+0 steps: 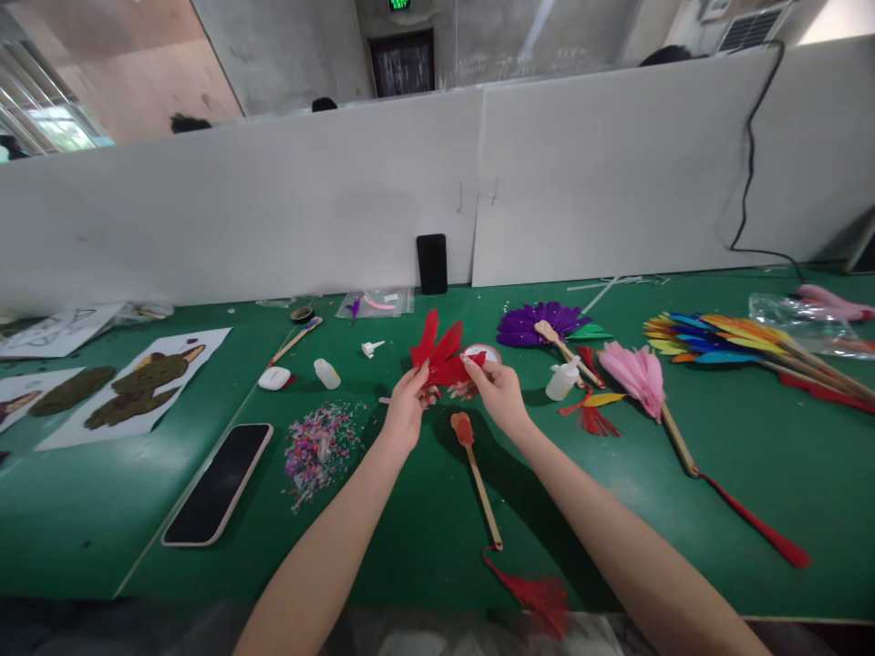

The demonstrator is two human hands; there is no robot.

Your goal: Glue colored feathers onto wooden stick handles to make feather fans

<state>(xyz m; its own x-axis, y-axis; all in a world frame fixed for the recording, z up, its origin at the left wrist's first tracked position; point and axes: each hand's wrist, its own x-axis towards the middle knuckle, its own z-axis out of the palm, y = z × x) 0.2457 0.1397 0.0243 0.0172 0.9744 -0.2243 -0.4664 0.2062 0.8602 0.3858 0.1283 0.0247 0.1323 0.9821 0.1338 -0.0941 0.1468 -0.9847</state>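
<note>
Several red feathers fan out above the table, pinched at their lower ends by my left hand. On the right side of that fan, my right hand has its thumb and fingers closed on a red feather. Just below both hands lies a wooden fan handle, its rounded head coated in red and a red tassel tied to its lower end. A round white lid or dish shows partly behind my right hand.
A phone, a pile of colourful bits and a small white bottle are on the left. To the right are another bottle, a purple feather fan, a pink fan and multicoloured feather fans. A white partition stands behind.
</note>
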